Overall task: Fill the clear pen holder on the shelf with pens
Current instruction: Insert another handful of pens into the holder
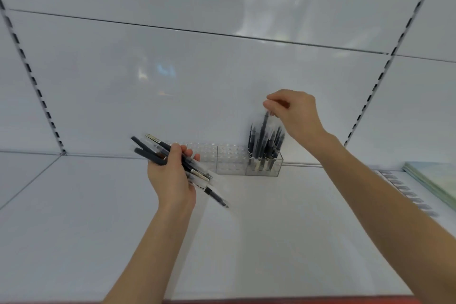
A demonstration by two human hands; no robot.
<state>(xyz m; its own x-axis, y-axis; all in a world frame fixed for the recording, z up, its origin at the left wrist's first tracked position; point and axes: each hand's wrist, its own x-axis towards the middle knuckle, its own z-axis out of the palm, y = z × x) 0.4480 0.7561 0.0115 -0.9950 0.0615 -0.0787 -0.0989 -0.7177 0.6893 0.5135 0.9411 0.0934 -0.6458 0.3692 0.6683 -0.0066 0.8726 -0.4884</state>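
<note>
A clear pen holder (230,161) with rows of holes stands at the back of the white shelf (271,229). Its right section holds several dark pens (274,142) standing upright. My right hand (296,113) is above that section, fingertips pinched on the top end of one pen (263,128) whose lower end is down among the others. My left hand (172,175) is left of the holder, closed around a bundle of several dark pens (158,152) lying slanted, tips pointing down to the right.
The shelf's white back panel (197,81) rises right behind the holder. Slotted uprights (37,86) run along both sides. A stack of pale green notebooks (434,180) and a row of small dark items (404,190) lie at the right edge.
</note>
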